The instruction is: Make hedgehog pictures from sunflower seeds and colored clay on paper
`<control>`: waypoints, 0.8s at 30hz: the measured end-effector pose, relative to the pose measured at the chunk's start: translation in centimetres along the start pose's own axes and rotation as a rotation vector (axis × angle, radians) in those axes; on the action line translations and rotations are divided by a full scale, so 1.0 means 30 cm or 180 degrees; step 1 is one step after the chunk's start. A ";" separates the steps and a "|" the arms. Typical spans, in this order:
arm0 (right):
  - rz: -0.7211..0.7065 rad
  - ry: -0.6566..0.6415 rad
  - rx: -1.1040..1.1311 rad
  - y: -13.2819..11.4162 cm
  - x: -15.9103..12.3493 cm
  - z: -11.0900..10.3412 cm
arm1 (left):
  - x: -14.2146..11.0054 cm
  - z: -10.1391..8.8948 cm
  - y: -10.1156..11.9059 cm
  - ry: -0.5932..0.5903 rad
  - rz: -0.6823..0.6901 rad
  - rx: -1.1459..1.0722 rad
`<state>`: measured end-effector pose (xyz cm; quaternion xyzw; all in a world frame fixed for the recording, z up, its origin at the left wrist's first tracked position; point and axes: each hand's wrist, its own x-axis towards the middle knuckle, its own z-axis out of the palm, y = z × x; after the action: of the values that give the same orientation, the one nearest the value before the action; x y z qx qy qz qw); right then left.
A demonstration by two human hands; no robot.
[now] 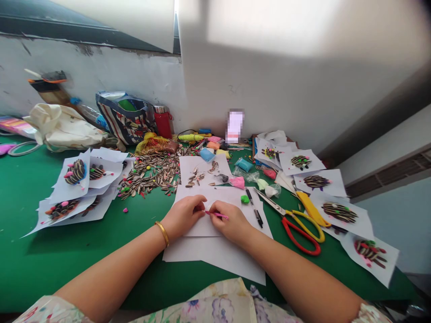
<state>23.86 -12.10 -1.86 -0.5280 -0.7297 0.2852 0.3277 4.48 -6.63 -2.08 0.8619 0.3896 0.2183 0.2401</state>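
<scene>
My right hand is closed round a thin pink modelling tool, its tip pointing left toward my other hand. My left hand, with a gold bracelet at the wrist, has thumb and fingers pinched together at that tip; whatever they hold is too small to make out. Both hands rest over white paper sheets. Just beyond my right hand lie a green lump of clay and a black pen. Sunflower seeds lie on another sheet ahead.
Large scissors with red and yellow handles and a yellow cutter lie to the right. Seed pictures on paper line the right side; more stack at left. Loose seeds, clay packs and a red flask stand beyond.
</scene>
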 end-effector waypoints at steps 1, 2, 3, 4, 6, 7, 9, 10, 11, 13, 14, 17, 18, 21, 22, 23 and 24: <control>-0.0050 0.0022 -0.0073 0.001 -0.001 0.003 | 0.000 0.001 0.000 0.0008 0.0013 -0.0001; -0.0100 0.0045 -0.0150 0.002 -0.001 0.005 | 0.000 0.001 0.001 0.0014 0.0022 -0.0006; -0.0142 0.0067 -0.0227 0.003 -0.001 0.008 | 0.000 0.002 0.000 0.0021 0.0027 -0.0011; -0.0174 0.0083 -0.0296 0.004 -0.001 0.011 | 0.000 0.002 0.000 0.0033 0.0030 -0.0019; -0.0200 0.0099 -0.0385 0.006 -0.001 0.014 | 0.001 0.000 -0.004 0.0115 0.0002 -0.0069; -0.0200 0.0107 -0.0399 0.006 -0.001 0.015 | 0.002 -0.004 -0.007 0.0200 -0.0022 -0.0112; -0.0187 0.0124 -0.0370 0.004 -0.001 0.014 | 0.005 -0.016 -0.013 0.0385 -0.0054 -0.0159; -0.0172 0.0128 -0.0329 0.002 0.000 0.012 | 0.006 -0.024 -0.016 0.0442 -0.0038 -0.0133; -0.0153 0.0124 -0.0273 0.000 0.000 0.010 | 0.007 -0.033 -0.019 0.0451 0.0011 -0.0058; -0.0090 0.0091 -0.0135 -0.002 0.000 0.004 | 0.009 -0.046 -0.023 0.0351 0.0184 0.0156; -0.0047 0.0070 -0.0066 -0.003 0.000 0.001 | 0.008 -0.051 -0.024 0.0293 0.0268 0.0249; 0.0075 0.0070 0.0115 0.001 0.002 -0.007 | 0.005 -0.051 -0.024 0.0212 0.0418 0.0394; 0.0102 0.0087 0.0160 0.003 0.002 -0.008 | 0.004 -0.049 -0.024 0.0203 0.0453 0.0423; 0.0113 0.0112 0.0242 0.008 0.004 -0.009 | 0.001 -0.040 -0.024 0.0182 0.0591 0.0524; 0.0106 0.0111 0.0246 0.010 0.004 -0.009 | 0.000 -0.039 -0.023 0.0174 0.0641 0.0560; 0.0100 0.0114 0.0244 0.010 0.004 -0.008 | -0.002 -0.038 -0.022 0.0162 0.0688 0.0591; 0.0097 0.0117 0.0239 0.011 0.005 -0.008 | -0.003 -0.038 -0.020 0.0147 0.0724 0.0615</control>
<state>24.20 -11.86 -1.94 -0.5316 -0.7042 0.3076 0.3562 3.44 -6.06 -1.54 0.9144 0.3140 0.2253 0.1207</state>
